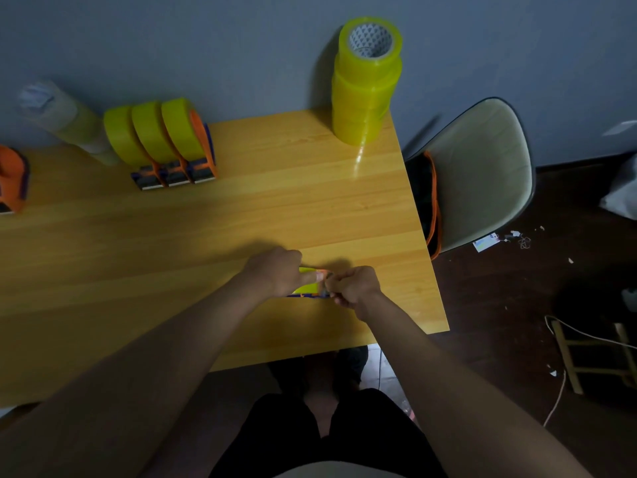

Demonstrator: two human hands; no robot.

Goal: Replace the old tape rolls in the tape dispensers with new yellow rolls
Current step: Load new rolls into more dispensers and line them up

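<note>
A tape dispenser [307, 295] loaded with a yellow roll [307, 287] lay on the wooden table [241, 215] near its right front corner, largely hidden between the two hands. The left hand [275, 272] was curled over the roll from the left, its thumb extended along the roll's top. The right hand [353, 288], fingers curled, pinched something small at the dispenser's right end, just beside the left thumb tip; what it held could not be made out. Beyond the grip and to its right, a stack of yellow rolls [365, 84] stood upright at the table's far right corner. Beyond and to the left, three loaded dispensers [165, 143] stood in a row, touching one another. Farther left stood a blurred pale stack of rolls [65, 119], and an orange dispenser [12, 181] sat at the left frame edge. A pale chair [482, 174] stood beside the table, to the right of the grip.
</note>
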